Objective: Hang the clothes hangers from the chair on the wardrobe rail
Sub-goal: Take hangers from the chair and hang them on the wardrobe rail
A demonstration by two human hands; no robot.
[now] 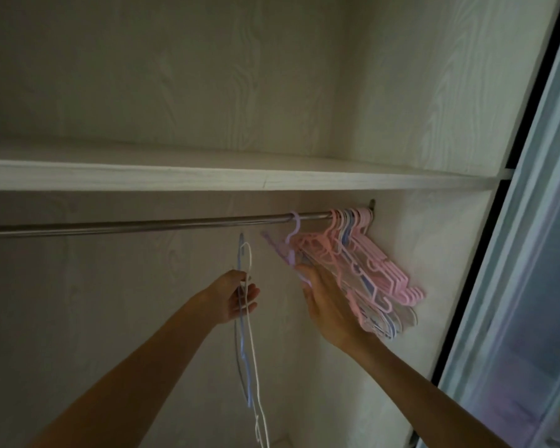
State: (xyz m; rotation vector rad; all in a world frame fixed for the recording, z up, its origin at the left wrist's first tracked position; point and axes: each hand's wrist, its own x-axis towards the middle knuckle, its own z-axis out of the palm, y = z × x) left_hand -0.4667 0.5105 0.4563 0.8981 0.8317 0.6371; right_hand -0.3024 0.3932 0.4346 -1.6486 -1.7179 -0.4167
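A metal wardrobe rail (143, 225) runs across under a white shelf. At its right end hangs a bunch of several pink, blue and white hangers (379, 279), tilted toward the side wall. A purple hanger (291, 245) hooks on the rail just left of the bunch. My right hand (327, 302) has straight fingers pressed against the bunch's left side. My left hand (236, 297), below the rail, grips a blue hanger (242, 350) and a white hanger (256, 367) near their necks; their hooks point up just under the rail and their bodies hang down.
The white shelf (240, 181) sits close above the rail. The wardrobe side wall (427, 240) stands right behind the bunch. A sliding door frame (514, 253) runs down the right side. The rail is bare to the left of the purple hanger.
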